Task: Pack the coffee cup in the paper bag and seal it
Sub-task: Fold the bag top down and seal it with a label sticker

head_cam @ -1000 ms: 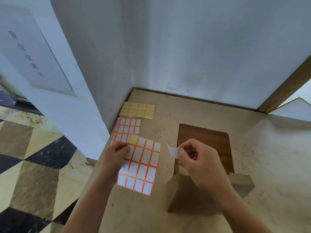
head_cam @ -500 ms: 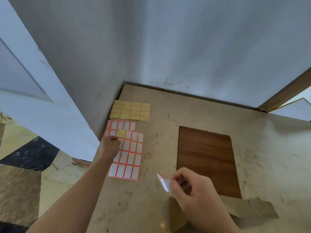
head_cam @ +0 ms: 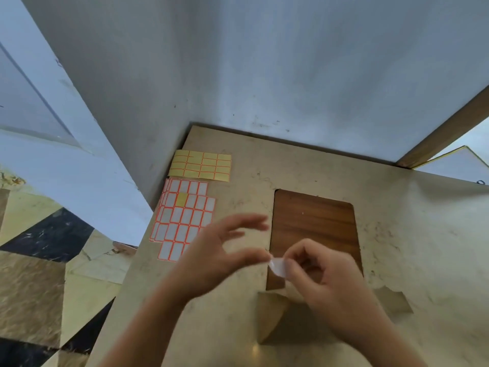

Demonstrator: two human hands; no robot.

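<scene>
A beige stone counter (head_cam: pixel 397 234) sits in a grey-walled corner, with a wooden board (head_cam: pixel 315 223) set on it. At its left edge lie 2 white label sheets (head_cam: pixel 185 221) and 1 yellow sheet (head_cam: pixel 201 165). The right hand (head_cam: pixel 325 276) pinches a small white sticker (head_cam: pixel 277 267) above the brown paper bag (head_cam: pixel 275 316) at the near edge; the cup is not visible. The left hand (head_cam: pixel 219 258), blurred, holds nothing, fingers spread toward the sticker. The sticker looks flimsy and tacky, best held by 1 corner; the bag's top creases easily.

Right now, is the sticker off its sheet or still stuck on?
Off: the right hand pinches the white sticker in the air, away from the sticker sheet.
</scene>
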